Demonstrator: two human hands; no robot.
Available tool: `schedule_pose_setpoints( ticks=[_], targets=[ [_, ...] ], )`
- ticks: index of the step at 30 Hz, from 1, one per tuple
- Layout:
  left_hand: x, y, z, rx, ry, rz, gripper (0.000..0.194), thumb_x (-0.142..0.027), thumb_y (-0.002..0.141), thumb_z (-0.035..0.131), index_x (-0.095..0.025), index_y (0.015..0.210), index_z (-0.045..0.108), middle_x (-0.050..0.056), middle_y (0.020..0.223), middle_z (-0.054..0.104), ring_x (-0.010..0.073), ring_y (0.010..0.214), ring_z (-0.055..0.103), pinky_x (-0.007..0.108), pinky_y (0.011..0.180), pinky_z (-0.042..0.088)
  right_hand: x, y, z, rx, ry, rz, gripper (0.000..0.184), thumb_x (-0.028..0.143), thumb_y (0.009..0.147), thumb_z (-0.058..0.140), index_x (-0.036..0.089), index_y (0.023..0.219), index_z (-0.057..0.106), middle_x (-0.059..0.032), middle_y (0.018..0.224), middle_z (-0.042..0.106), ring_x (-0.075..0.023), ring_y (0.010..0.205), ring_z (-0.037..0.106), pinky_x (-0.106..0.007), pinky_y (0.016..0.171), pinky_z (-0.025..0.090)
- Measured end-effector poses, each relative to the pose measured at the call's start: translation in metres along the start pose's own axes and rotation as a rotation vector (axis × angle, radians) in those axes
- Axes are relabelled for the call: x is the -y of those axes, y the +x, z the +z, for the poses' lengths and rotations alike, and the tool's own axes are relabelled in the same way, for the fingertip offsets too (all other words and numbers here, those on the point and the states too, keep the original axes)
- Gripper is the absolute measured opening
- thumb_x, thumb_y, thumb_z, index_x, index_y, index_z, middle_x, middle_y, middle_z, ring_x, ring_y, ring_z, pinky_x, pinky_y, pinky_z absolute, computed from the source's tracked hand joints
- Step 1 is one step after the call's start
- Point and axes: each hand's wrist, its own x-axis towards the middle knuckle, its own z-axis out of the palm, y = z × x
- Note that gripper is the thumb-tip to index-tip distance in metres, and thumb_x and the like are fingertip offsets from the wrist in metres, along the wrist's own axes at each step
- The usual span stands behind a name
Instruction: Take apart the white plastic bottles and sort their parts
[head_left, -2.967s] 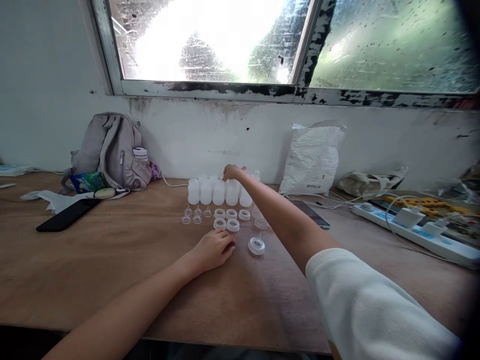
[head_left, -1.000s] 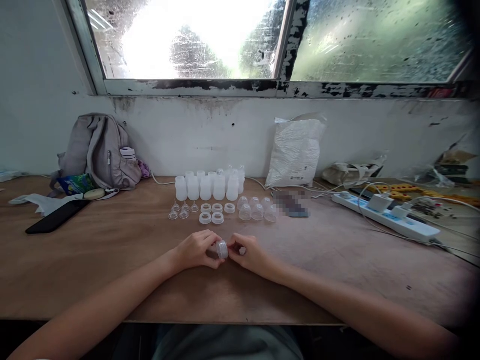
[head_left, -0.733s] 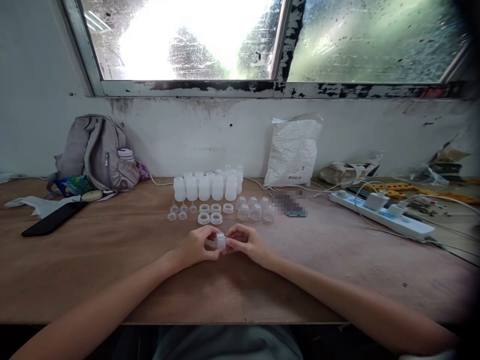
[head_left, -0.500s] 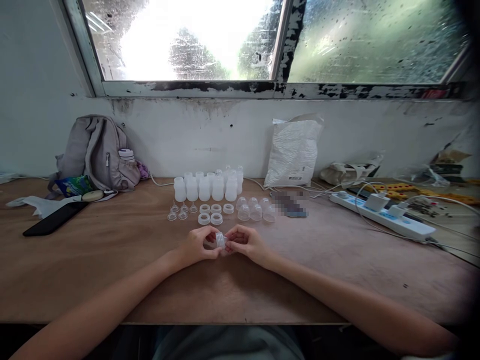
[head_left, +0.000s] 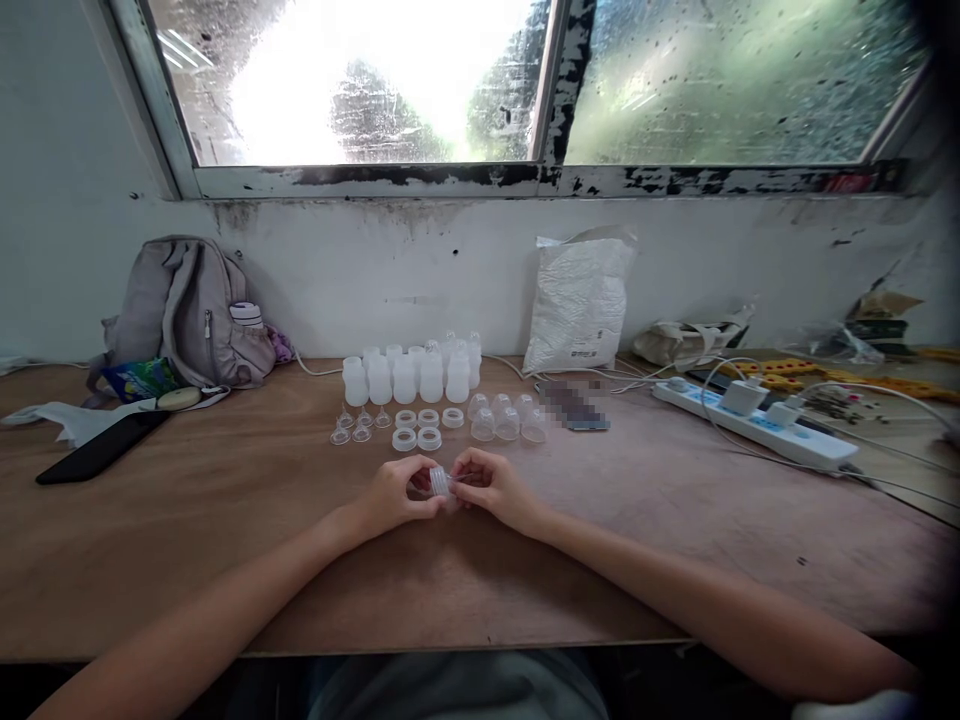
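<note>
My left hand (head_left: 399,490) is closed round a ribbed translucent screw ring (head_left: 439,482), held on its side just above the table. From the right, my right hand (head_left: 489,488) pinches a small clear piece at the ring's opening; it looks like a bottle teat, mostly hidden by the fingers. Beyond the hands lie several loose screw rings (head_left: 405,439), with clear teats (head_left: 361,433) to their left and clear dome caps (head_left: 508,428) to their right. Behind these stand rows of frosted baby bottles (head_left: 405,382), some at the back right topped with clear domes.
A black phone (head_left: 101,448) and a grey backpack (head_left: 191,310) are at the left. A white plastic package (head_left: 577,305) leans on the wall. To the right lie a pixelated flat object (head_left: 577,408) and a white power strip (head_left: 757,425) with trailing cables.
The view has shifted slightly. Both hands stay together at the ring, with small finger movement; the right fingers appear slightly further from it.
</note>
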Motion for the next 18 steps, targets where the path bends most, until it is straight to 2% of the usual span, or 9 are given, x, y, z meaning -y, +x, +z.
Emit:
schedule_pose_setpoints(
  ticks=[8, 14, 18],
  targets=[
    [0.0021, 0.0000, 0.0026, 0.048, 0.059, 0.067, 0.029, -0.028, 0.068, 0.057, -0.017, 0.095, 0.054, 0.002, 0.085, 0.060, 0.0137, 0.075, 0.056, 0.025, 0.070, 0.047, -0.0024, -0.0006, -0.0022, 0.028, -0.058, 0.000, 0.015, 0.027, 0.066, 0.064, 0.017, 0.072, 0.055, 0.0023, 0.059, 0.056, -0.0101, 0.051, 0.053, -0.022, 0.049, 0.042],
    [0.0017, 0.0014, 0.0020, -0.027, 0.072, 0.036, 0.029, -0.026, 0.067, 0.059, -0.017, 0.095, 0.055, 0.002, 0.086, 0.061, 0.0136, 0.075, 0.057, 0.025, 0.070, 0.048, 0.0028, -0.0016, -0.0032, 0.062, 0.059, 0.002, 0.016, 0.028, 0.071, 0.060, 0.016, 0.081, 0.056, 0.0003, 0.066, 0.059, -0.0123, 0.063, 0.057, -0.026, 0.062, 0.046],
    [0.0074, 0.0026, 0.0005, -0.066, 0.069, 0.068, 0.037, -0.028, 0.067, 0.061, -0.018, 0.102, 0.052, 0.003, 0.094, 0.059, 0.0140, 0.079, 0.056, 0.026, 0.072, 0.048, -0.0011, -0.0002, -0.0018, -0.010, 0.061, 0.014, 0.020, 0.033, 0.072, 0.060, 0.016, 0.079, 0.053, 0.0003, 0.064, 0.058, -0.0126, 0.061, 0.058, -0.027, 0.060, 0.048]
  ],
)
